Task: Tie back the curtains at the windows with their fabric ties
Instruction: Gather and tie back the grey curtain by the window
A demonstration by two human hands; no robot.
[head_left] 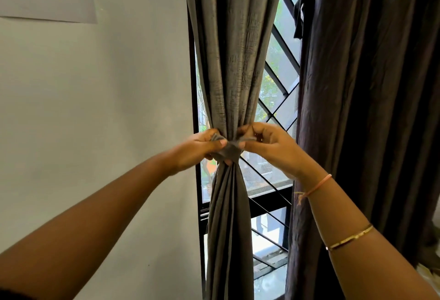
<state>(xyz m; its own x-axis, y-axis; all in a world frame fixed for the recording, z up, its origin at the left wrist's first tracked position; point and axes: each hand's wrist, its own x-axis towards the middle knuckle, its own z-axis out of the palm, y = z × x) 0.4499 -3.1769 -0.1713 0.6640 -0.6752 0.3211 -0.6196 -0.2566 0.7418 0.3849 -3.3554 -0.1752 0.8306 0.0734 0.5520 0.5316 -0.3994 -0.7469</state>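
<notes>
Tie (229,151): crosswise round the upright curtain (234,61).
Grip: my left hand (195,149) and right hand (269,148) flank it, each pinching one end.

Both hands, left (198,148) and right (266,147), pinch the tie (229,151) wrapped round the gathered grey curtain (234,61), window (273,109) behind, dark curtain (369,109) at right.

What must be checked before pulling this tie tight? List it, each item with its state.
1. Grey curtain gathered into one bunch: ok.
2. Fabric tie wrapped round the bunch: ok.
3. Left hand pinches one tie end: ok.
4. Right hand pinches the other end: ok.
5. Tie knotted: cannot tell, the hands cover it.
6. Dark curtain tied back: not ok, no tie round it in view.
</notes>
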